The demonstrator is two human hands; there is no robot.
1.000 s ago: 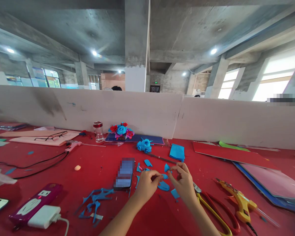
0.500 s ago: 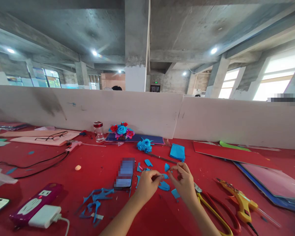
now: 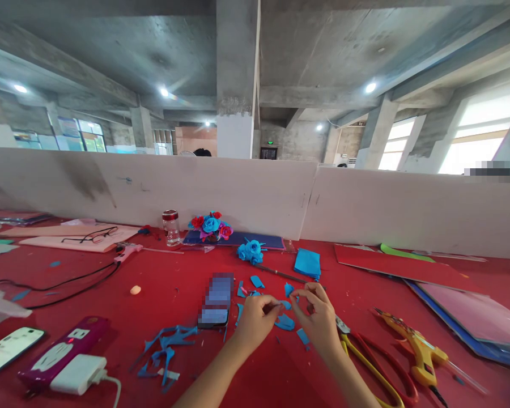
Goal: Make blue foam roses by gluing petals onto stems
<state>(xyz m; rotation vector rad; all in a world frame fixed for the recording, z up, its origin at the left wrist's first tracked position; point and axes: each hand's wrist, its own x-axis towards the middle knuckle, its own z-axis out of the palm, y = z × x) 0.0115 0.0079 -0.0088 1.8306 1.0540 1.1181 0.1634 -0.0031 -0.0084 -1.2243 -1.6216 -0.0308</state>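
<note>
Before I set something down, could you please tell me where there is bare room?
The red table is mostly bare between the blue square, the red board and the yellow glue gun, and between the forearms. Blue pieces crowd it around the fingers, beside the dark phone.

Blue petal-shaped pieces [image 3: 285, 323] — thin, loose — lie scattered near the hands [image 3: 255, 322].

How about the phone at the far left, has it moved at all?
Yes, the phone now lies farther right, closer to the purple power strip, which stayed put.
</note>
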